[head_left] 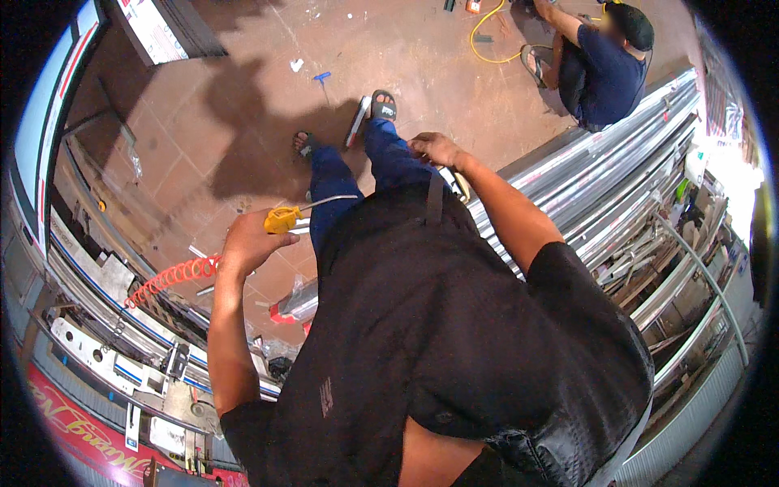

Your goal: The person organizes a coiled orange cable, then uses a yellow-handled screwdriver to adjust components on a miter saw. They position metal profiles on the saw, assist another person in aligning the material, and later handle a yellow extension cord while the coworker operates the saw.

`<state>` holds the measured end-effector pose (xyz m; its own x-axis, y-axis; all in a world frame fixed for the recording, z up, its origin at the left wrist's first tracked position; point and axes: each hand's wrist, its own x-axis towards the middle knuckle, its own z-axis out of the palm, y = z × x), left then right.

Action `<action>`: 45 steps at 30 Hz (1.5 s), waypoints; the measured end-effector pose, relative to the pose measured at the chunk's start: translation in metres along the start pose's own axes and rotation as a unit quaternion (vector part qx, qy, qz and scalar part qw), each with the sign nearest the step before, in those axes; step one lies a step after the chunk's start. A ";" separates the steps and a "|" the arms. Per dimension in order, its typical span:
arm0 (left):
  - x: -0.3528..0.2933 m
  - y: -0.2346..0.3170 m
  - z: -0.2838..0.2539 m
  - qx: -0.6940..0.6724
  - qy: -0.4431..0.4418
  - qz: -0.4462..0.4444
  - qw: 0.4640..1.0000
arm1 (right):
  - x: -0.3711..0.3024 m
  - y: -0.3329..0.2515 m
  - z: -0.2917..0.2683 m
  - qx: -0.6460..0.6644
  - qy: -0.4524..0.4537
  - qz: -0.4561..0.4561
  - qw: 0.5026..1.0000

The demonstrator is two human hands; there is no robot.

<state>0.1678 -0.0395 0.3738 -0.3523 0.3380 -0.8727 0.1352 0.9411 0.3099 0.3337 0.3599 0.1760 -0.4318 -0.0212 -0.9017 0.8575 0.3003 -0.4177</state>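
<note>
My left hand [247,243] is closed around the yellow handle of an air blow gun [282,218]. The gun's thin metal nozzle points right, across the front of my thigh. A red coiled hose [174,277] runs from behind that wrist toward the racks at left. Beside my right thigh, my right hand [439,150] has its fingers curled in against the jeans. What they hold, if anything, is too small to make out. A white and yellow object [454,182], partly hidden, lies just below the right wrist.
A short metal profile [357,122] lies beside my sandal; a blue T-shaped tool [323,77] is farther off. Long wrapped profiles [600,162] are stacked at right. Another person [604,65] squats at upper right near a yellow hose [479,53]. A framed panel [61,105] stands at left.
</note>
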 end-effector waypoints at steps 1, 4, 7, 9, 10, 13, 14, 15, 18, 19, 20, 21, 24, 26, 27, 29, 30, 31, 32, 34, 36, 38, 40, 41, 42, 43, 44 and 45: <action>-0.004 -0.004 0.000 -0.037 -0.031 -0.003 0.999 | 0.000 0.001 0.000 0.001 -0.007 0.008 1.000; -0.012 -0.014 0.005 0.170 -0.010 -0.053 0.984 | -0.004 0.003 0.003 0.000 0.000 0.025 1.000; -0.016 -0.017 0.012 -0.102 -0.033 -0.037 0.994 | -0.005 0.002 0.003 0.015 0.003 0.012 1.000; -0.017 -0.017 0.016 0.046 -0.034 -0.017 0.998 | -0.005 0.000 0.003 0.013 -0.007 0.017 1.000; -0.017 -0.017 0.017 0.116 -0.027 -0.003 0.993 | -0.004 -0.001 0.003 0.013 0.000 0.013 1.000; -0.015 -0.015 0.018 0.041 0.002 -0.027 0.999 | -0.001 -0.002 0.002 0.016 0.011 0.004 1.000; -0.014 -0.014 0.018 0.011 -0.004 -0.002 1.000 | 0.001 -0.002 0.001 0.012 0.010 -0.003 1.000; -0.013 -0.014 0.017 -0.008 -0.015 0.001 1.000 | 0.002 -0.001 0.003 0.005 -0.001 0.005 1.000; -0.015 -0.016 0.015 0.069 -0.003 -0.015 0.998 | 0.005 -0.001 0.003 0.012 -0.008 -0.013 1.000; -0.016 -0.018 0.014 0.127 -0.008 -0.038 0.991 | 0.005 -0.001 0.004 0.020 -0.010 -0.001 1.000; -0.017 -0.020 0.014 0.064 -0.012 -0.028 0.997 | 0.005 -0.002 0.003 0.014 -0.016 -0.019 1.000; -0.017 -0.022 0.013 0.009 -0.027 -0.031 0.999 | 0.005 -0.004 0.003 0.007 -0.012 -0.026 1.000; -0.017 -0.029 0.016 0.023 -0.027 -0.047 0.998 | 0.004 -0.007 0.004 0.031 -0.010 -0.016 0.999; -0.016 -0.034 0.020 0.020 -0.005 -0.048 0.999 | 0.005 -0.010 0.005 0.036 -0.013 -0.015 0.999; -0.015 -0.037 0.022 -0.017 0.006 -0.041 0.999 | 0.006 -0.011 0.006 0.028 -0.014 -0.019 0.999; -0.013 -0.042 0.025 -0.021 0.033 -0.009 0.999 | 0.009 -0.012 0.009 0.020 -0.011 -0.025 0.999; -0.013 -0.044 0.026 0.009 0.046 0.013 0.999 | 0.010 -0.013 0.010 0.020 -0.010 -0.024 0.999; -0.013 -0.046 0.027 0.047 0.040 0.011 0.998 | 0.011 -0.013 0.012 0.006 -0.006 -0.021 1.000; -0.013 -0.048 0.027 -0.009 0.059 0.051 0.997 | 0.011 -0.013 0.014 0.016 -0.012 -0.018 1.000; -0.013 -0.053 0.024 -0.097 0.065 0.086 0.989 | 0.011 -0.016 0.015 -0.001 0.005 -0.010 1.000; -0.013 -0.057 0.019 -0.194 -0.038 0.037 0.980 | 0.009 -0.021 0.016 0.017 -0.009 -0.007 1.000; -0.013 -0.062 0.015 -0.217 -0.115 0.003 0.969 | 0.005 -0.026 0.018 -0.008 -0.037 0.006 0.999; -0.015 -0.067 0.011 0.058 0.022 0.037 0.997 | 0.001 -0.030 0.022 -0.034 -0.047 -0.004 0.998; -0.016 -0.069 0.010 0.190 0.054 0.038 0.980 | -0.001 -0.031 0.025 -0.032 -0.059 -0.010 0.998; -0.018 -0.072 0.008 0.154 0.074 0.004 0.985 | -0.001 -0.032 0.028 -0.049 -0.063 -0.027 0.996; -0.019 -0.075 0.007 0.032 0.053 0.001 0.998 | -0.001 -0.033 0.032 -0.057 -0.068 -0.055 0.995; -0.021 -0.078 0.007 -0.092 0.006 -0.033 0.995 | -0.001 -0.031 0.035 -0.077 -0.070 -0.065 0.992; -0.025 -0.081 0.008 -0.213 -0.048 -0.069 0.973 | 0.000 -0.029 0.039 -0.066 -0.072 -0.053 0.994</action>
<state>0.1728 -0.1238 0.3674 -0.2496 0.2252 -0.9418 -0.3105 0.9026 0.2981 0.3195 0.3143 0.1838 -0.4649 -0.1936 -0.8640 0.7613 0.4108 -0.5017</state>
